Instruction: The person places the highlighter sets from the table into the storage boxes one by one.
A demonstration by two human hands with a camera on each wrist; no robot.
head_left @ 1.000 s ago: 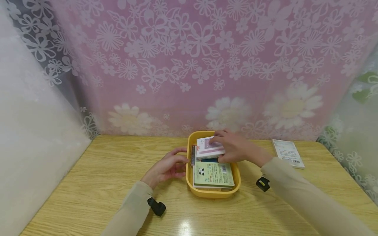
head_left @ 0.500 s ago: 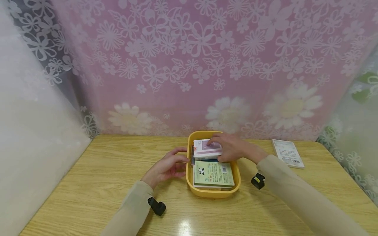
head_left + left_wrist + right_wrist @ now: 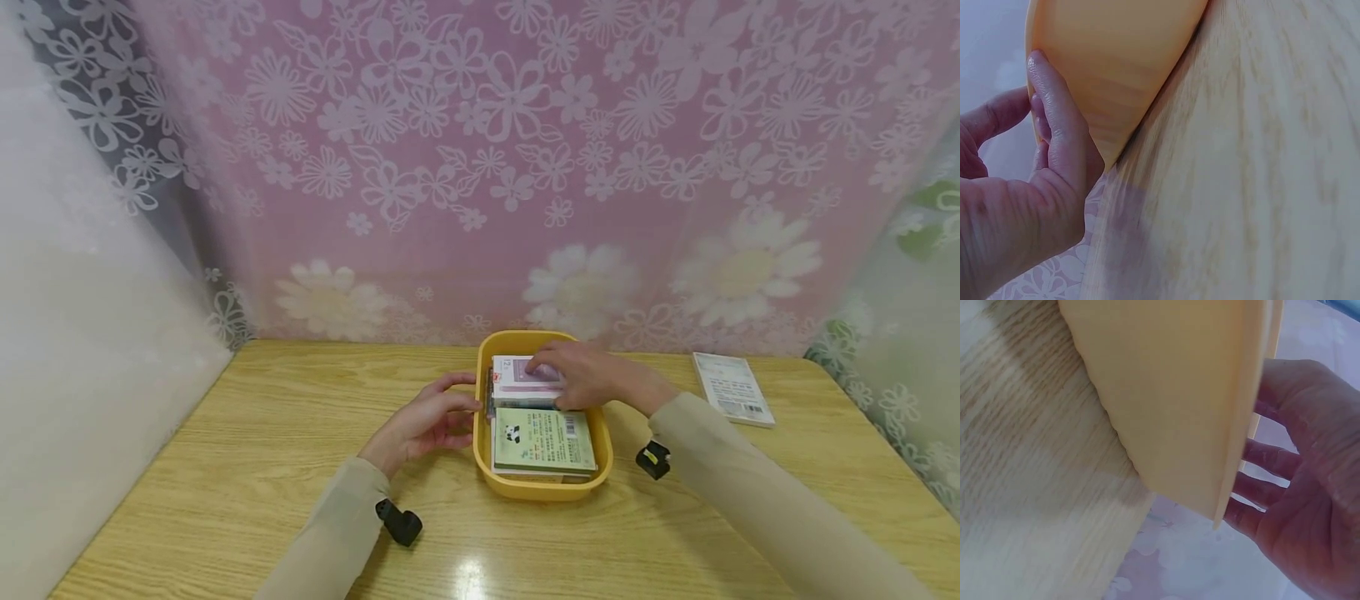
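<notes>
A yellow plastic basket stands on the table, packed with small books and boxes. In the head view, my right hand reaches over its right rim and holds a white and purple box, lying in the far half. One finger lies on the box's top, and the thumb is at its near edge. A green booklet with a panda fills the near half. My left hand touches the basket's left side with its fingertips, fingers loosely bent. The right wrist view shows the fingers passing behind the basket wall, so their tips are hidden.
A white booklet lies apart at the table's back right. Behind the wooden table hangs a pink flowered curtain. A dark item stands along the basket's left inner wall. Each wrist wears a small black camera.
The white and purple box has come down and slightly left into the basket, from tilted to lying flatter. My right hand moved with it; my left hand stayed at the basket's side.
</notes>
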